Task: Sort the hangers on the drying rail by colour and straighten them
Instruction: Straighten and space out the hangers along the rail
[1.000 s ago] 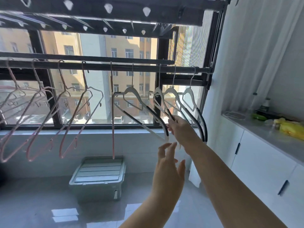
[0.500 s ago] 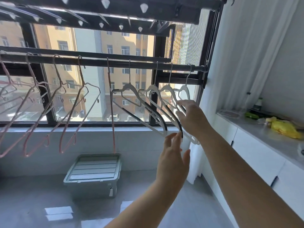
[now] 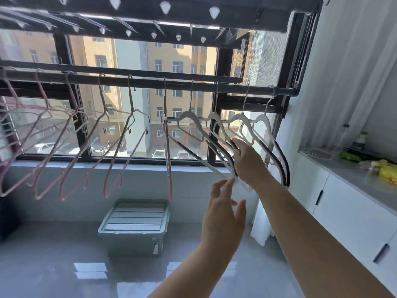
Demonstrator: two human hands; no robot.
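Observation:
A dark drying rail (image 3: 150, 83) runs across the window. Several pink wire hangers (image 3: 111, 151) hang along its left and middle stretch, most of them slanted. Several white hangers with black grip strips (image 3: 261, 125) hang at the right end. My right hand (image 3: 249, 162) is raised among the white hangers and holds the lower arm of one of them. My left hand (image 3: 223, 214) is below it with fingers straight, its fingertips touching the bottom end of a white hanger (image 3: 242, 183).
A grey lidded storage box (image 3: 135, 226) stands on the glossy floor under the rail. A white cabinet with a grey counter (image 3: 343, 171) runs along the right wall, with a yellow bag (image 3: 386, 168) and bottles on it. A white curtain (image 3: 343, 72) hangs beside the rail's right end.
My right hand has shifted among the white hangers, which now hang more spread along the rail's right end. My left hand has risen to the hanger's lower tip.

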